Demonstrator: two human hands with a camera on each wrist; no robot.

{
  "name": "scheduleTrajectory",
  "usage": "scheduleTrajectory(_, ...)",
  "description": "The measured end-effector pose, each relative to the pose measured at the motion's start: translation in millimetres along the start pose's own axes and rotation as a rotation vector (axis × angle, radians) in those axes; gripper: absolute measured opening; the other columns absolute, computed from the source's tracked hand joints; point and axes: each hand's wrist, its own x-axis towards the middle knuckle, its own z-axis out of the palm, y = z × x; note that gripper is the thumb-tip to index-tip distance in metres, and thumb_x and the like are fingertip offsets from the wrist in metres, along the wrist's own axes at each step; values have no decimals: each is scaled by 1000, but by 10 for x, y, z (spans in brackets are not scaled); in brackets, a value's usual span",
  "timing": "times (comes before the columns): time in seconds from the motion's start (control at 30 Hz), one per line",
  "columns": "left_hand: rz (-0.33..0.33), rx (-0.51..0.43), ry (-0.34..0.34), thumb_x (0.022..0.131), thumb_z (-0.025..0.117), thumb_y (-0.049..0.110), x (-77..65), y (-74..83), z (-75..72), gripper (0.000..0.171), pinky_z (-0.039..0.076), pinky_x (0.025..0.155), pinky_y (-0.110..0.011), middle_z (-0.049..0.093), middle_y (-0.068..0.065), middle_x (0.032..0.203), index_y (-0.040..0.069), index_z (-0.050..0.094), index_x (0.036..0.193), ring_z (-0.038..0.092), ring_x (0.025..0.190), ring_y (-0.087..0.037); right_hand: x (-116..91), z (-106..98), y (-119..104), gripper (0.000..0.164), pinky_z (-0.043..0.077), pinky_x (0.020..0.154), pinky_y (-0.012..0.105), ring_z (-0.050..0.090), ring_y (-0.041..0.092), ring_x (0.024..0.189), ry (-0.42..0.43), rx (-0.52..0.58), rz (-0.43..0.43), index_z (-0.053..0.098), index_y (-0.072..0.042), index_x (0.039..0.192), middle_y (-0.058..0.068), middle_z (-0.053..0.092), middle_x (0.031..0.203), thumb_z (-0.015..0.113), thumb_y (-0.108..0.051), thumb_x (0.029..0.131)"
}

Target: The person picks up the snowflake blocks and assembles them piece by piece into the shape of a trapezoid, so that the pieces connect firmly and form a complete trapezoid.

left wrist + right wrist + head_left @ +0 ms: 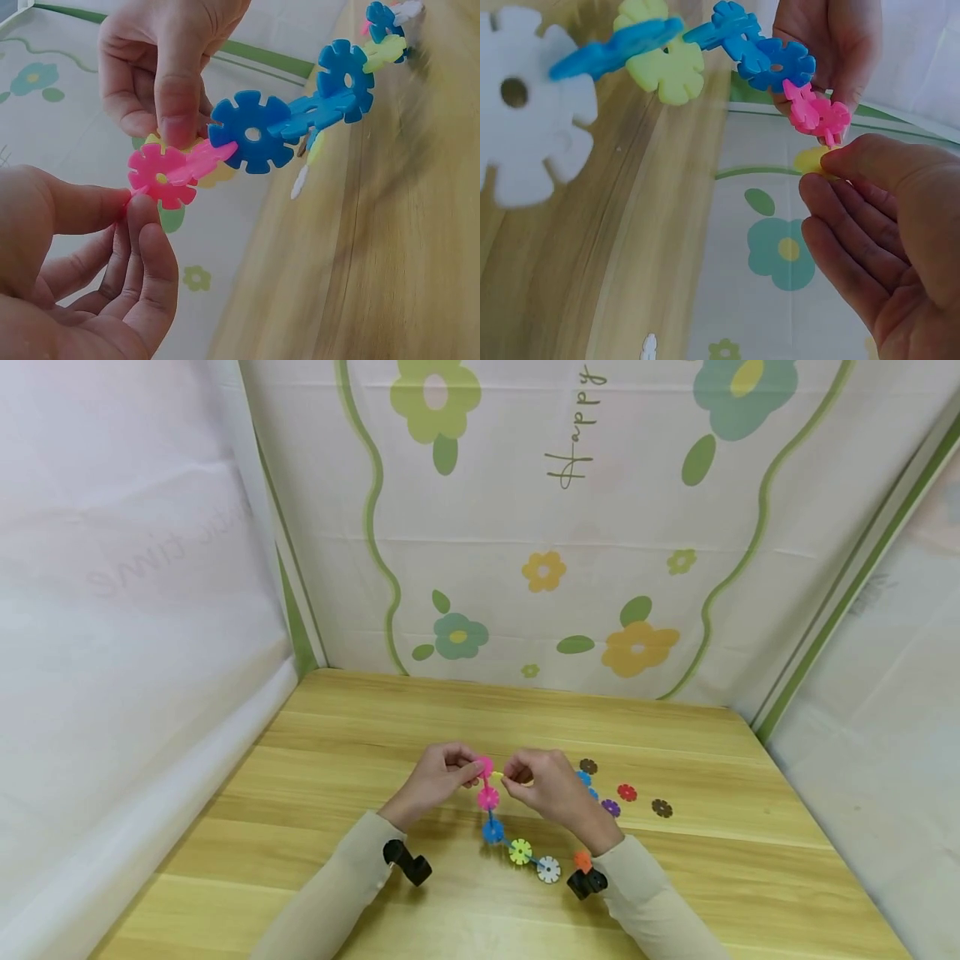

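My left hand (437,779) pinches a pink notched flower disc at the upper end of a chain of interlocking plastic discs. Another pink disc (488,798) hangs below it. Opposite, my right hand (551,787) pinches a yellow disc (810,160) between thumb and forefinger, right at the pink end. From there the chain runs through blue discs (251,133) and a yellow-green disc (664,69) to a white disc (544,120). In the left wrist view, the right thumb and the pink disc (159,180) partly hide the yellow one.
Loose discs lie on the wooden table (315,735) beyond my right hand: red (627,792), purple (611,809), brown (662,808) and several others. An orange disc (582,859) shows beside my right wrist. A flower-printed cloth wall (487,510) stands behind the table.
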Motion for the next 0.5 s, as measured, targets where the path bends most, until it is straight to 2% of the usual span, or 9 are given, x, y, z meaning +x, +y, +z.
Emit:
scheduleTrajectory(0.13, 15, 14, -3, 106, 66, 18, -9, 22, 15, 17, 59, 89, -59, 75, -14, 102, 3, 74, 110, 69, 100, -51, 10, 11, -13, 11, 58, 68, 14, 71, 2, 74, 8, -35, -23, 74, -11, 89, -1, 76, 85, 80, -3, 92)
scheduleTrajectory(0.3, 15, 4, 32, 105, 67, 15, -11, 29, 34, 13, 59, 88, -60, 74, -21, 103, 5, 75, 107, 69, 98, -51, 23, 17, -35, 8, 59, 69, 17, 73, 6, 75, 40, -75, -76, 75, -8, 91, 2, 77, 86, 79, -2, 93)
scheduleTrajectory(0.43, 13, 2, 44, 105, 67, 14, -20, 38, 34, 14, 61, 79, -48, 71, -27, 103, 3, 75, 105, 69, 92, -47, 35, 20, -42, 8, 61, 68, 22, 72, 9, 75, 74, -110, -141, 74, -7, 91, 3, 77, 86, 80, -1, 92)
scheduleTrajectory(0.5, 5, 5, 42, 105, 67, 15, -27, 48, 24, 15, 59, 74, -41, 71, -24, 100, 3, 75, 105, 69, 88, -42, 43, 17, -43, 9, 62, 68, 25, 72, 9, 74, 85, -120, -171, 74, -6, 91, 3, 77, 85, 80, 0, 91)
